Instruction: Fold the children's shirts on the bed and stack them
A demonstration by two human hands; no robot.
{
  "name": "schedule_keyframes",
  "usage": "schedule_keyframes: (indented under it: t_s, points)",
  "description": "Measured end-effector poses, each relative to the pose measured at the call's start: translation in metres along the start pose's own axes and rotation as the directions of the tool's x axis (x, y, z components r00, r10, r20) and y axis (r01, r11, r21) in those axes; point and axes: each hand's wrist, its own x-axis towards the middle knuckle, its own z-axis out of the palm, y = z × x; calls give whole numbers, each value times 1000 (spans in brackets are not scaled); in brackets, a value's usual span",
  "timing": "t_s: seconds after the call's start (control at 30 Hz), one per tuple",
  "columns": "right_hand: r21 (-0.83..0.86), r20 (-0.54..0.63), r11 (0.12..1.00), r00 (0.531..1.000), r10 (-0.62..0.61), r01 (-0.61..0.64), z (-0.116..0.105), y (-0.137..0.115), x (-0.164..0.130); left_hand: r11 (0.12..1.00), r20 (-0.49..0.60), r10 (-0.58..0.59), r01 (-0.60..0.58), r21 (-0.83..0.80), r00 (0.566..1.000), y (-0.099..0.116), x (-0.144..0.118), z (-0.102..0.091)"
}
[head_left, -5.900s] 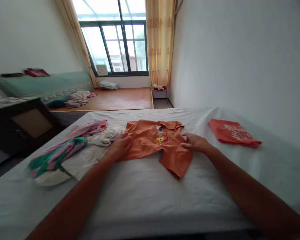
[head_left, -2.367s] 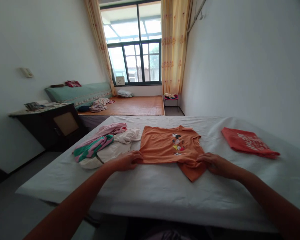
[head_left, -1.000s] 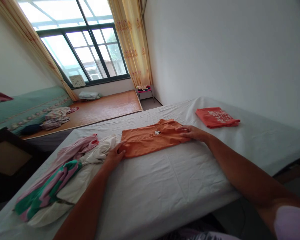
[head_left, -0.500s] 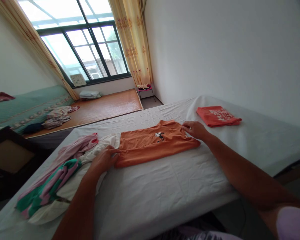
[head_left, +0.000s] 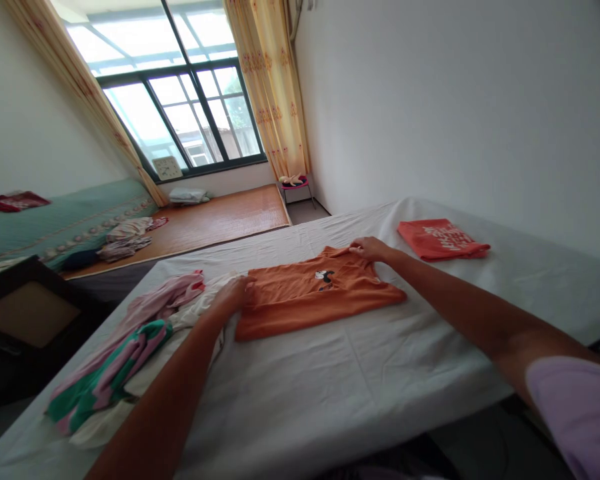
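1. Left hand (head_left: pixel 234 293) fingers curled, pinching the left end of orange shirt (head_left: pixel 314 297).
2. Right hand (head_left: pixel 369 249) pinching the far right corner.
3. Shirt spans between hands, long axis L-R on bed (head_left: pixel 330 387).

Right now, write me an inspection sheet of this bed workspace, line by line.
Surface: bed under a white sheet, lightly creased.
Things in hand: orange cotton T-shirt with a small cartoon print, lying flat, partly folded.
Clutter: loose heap of pink, white and green-striped clothes beside the shirt's left end; folded red printed garment lying apart at the right.
Hands: left hand on the shirt's left edge; right hand at its far right edge; grip on the cloth cannot be told.
Cables: nothing seen.
Surroundings: dark-framed window, yellow curtains, wooden platform, small stool, dark cabinet.
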Motion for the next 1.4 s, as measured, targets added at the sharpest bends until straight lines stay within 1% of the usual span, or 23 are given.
schedule_keyframes:
  t_s: [0.07, 0.13, 0.27, 0.37, 0.43, 0.5, 0.57, 0.63, 0.7, 0.77, 0.83, 0.9, 0.93, 0.97, 1.0, 1.03, 1.1, 1.17, 1.2, 1.27, 1.33, 1.4]
  points:
    - [10, -20, 997, 997, 77, -77, 4, 1, 20, 1000, -2, -3, 3, 25, 1000, -8, 27, 9]
    - [34, -21, 995, 995, 99, -98, 11, -1, 33, 999, 6, -32, 32, 40, 999, -15, 47, 19]
    - [128, 36, 985, 993, 109, -113, 25, -10, 43, 994, 11, -103, 102, 42, 995, -25, 70, 36]
    - [232, 85, 968, 993, 76, -94, 24, -18, 42, 992, -4, -126, 126, 31, 992, -25, 78, 36]
    - [312, 69, 949, 997, 29, -49, 16, -23, 39, 994, -4, -113, 113, 13, 994, -23, 80, 28]
    - [378, 12, 926, 1000, -18, 12, 4, -27, 29, 996, -14, -91, 91, -8, 996, -20, 77, 16]
    - [437, -71, 894, 994, -77, 101, -10, -29, 11, 998, -66, -46, 43, -43, 997, -16, 64, 2]
    - [493, -152, 840, 973, -172, 226, -21, -27, -15, 992, -133, 60, -74, -103, 989, -13, 40, -10]
    - [522, -181, 792, 948, -261, 317, -26, -24, -47, 964, -161, 188, -214, -159, 969, -9, 8, -16]
    - [503, -122, 800, 943, -309, 328, -26, -20, -80, 941, -112, 266, -283, -185, 957, -4, -25, -16]
    - [461, 11, 835, 939, -345, 301, -23, -16, -106, 936, -13, 297, -294, -195, 955, 1, -54, -14]
    - [449, 163, 854, 916, -366, 262, -22, -16, -122, 930, 94, 324, -298, -216, 941, 5, -72, -13]
    - [457, 218, 858, 906, -364, 235, -23, -17, -126, 925, 127, 337, -303, -230, 933, 7, -76, -14]
    - [476, 243, 855, 903, -354, 207, -25, -20, -126, 921, 131, 342, -304, -242, 931, 10, -78, -15]
    - [500, 232, 846, 912, -338, 186, -27, -24, -124, 922, 109, 331, -297, -246, 937, 14, -77, -16]
    - [515, 191, 837, 927, -322, 185, -30, -29, -120, 928, 66, 307, -284, -242, 949, 19, -74, -16]
    - [489, 68, 837, 947, -315, 244, -33, -41, -107, 942, -26, 254, -253, -221, 967, 31, -64, -15]
    - [373, -26, 865, 936, -351, 335, -30, -51, -91, 950, -45, 244, -249, -190, 969, 41, -53, -12]
    - [295, -42, 880, 925, -377, 372, -25, -55, -83, 955, -41, 240, -243, -167, 970, 44, -47, -10]
    - [166, -42, 905, 920, -391, 392, -11, -57, -70, 977, -38, 183, -186, -100, 982, 41, -38, -7]
    - [90, -42, 933, 937, -346, 349, 7, -51, -61, 997, -37, 80, -81, -17, 996, 30, -31, -7]
    - [63, -54, 954, 955, -292, 295, 26, -42, -56, 999, -7, -14, 14, 32, 1000, 15, -28, -9]
